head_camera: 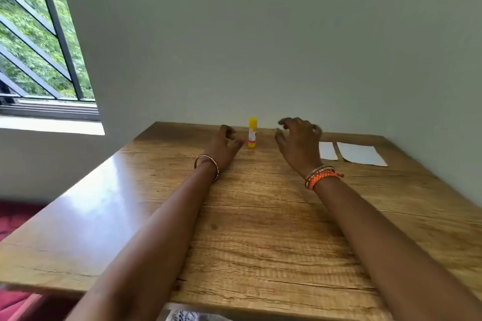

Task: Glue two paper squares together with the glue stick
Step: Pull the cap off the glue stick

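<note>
A yellow glue stick stands upright and capped near the far edge of the wooden table, close to the wall. My left hand rests just left of it, fingers curled loosely, holding nothing. My right hand hovers just right of the stick with fingers spread, empty. Two white paper squares lie flat at the far right: a smaller-looking one partly hidden behind my right hand, and a wider one beside it. Neither hand touches the glue stick or the paper.
A plain wall runs along the table's far and right sides. A barred window opens at the left over a sill. Red fabric shows below the table's left edge.
</note>
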### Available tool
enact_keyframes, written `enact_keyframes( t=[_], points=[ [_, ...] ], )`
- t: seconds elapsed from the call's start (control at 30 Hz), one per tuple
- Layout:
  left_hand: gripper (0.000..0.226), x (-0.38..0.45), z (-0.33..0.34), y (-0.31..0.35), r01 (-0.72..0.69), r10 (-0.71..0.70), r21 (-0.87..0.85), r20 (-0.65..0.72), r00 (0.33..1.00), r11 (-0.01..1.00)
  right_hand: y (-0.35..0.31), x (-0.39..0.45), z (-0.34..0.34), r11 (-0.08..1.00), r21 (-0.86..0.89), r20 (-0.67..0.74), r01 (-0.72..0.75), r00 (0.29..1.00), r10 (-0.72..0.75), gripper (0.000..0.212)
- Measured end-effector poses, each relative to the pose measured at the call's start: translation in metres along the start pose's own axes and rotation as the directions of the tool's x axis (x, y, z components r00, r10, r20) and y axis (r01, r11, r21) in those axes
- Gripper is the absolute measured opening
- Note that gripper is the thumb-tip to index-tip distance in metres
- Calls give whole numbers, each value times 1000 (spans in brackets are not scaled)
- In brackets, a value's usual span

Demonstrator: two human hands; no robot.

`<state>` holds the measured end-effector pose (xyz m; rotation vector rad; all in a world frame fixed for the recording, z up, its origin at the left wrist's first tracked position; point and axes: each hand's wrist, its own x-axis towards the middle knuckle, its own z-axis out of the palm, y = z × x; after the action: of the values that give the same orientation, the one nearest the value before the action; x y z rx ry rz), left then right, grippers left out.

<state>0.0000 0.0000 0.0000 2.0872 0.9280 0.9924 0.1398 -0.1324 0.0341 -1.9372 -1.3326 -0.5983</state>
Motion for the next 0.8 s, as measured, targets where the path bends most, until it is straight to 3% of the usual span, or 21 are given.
enact_keyframes(
  t=[0.07, 0.2, 0.4, 0.53, 0.7, 0.8],
  points=[
    [39, 1, -1, 4, 12, -13, -50, -21, 1000, 999, -10, 15, 11, 986, 165, 83, -33, 996, 20, 35],
    [39, 1, 3, 1, -48, 48, -18, -43, 998, 999, -34, 46, 36, 973, 216, 231, -77, 973, 25, 39],
    [50, 4, 3, 4, -190, 208, 215, -60, 976, 958, -43, 56, 49, 973, 201, 205, -109, 976, 67, 19],
    [57, 0, 6, 15, -218, 221, 126, -14, 975, 968, -44, 56, 38, 949, 277, 234, -152, 968, 87, 13],
    [18, -11, 1, 41, -286, 264, -84, -207, 942, 954, -43, 42, 1, 833, 504, 238, -226, 964, 118, 13],
    [22, -19, -1, 53, -293, 280, -92, -131, 951, 952, -35, 25, -23, 758, 594, 242, -270, 958, 153, 11]
  ],
)
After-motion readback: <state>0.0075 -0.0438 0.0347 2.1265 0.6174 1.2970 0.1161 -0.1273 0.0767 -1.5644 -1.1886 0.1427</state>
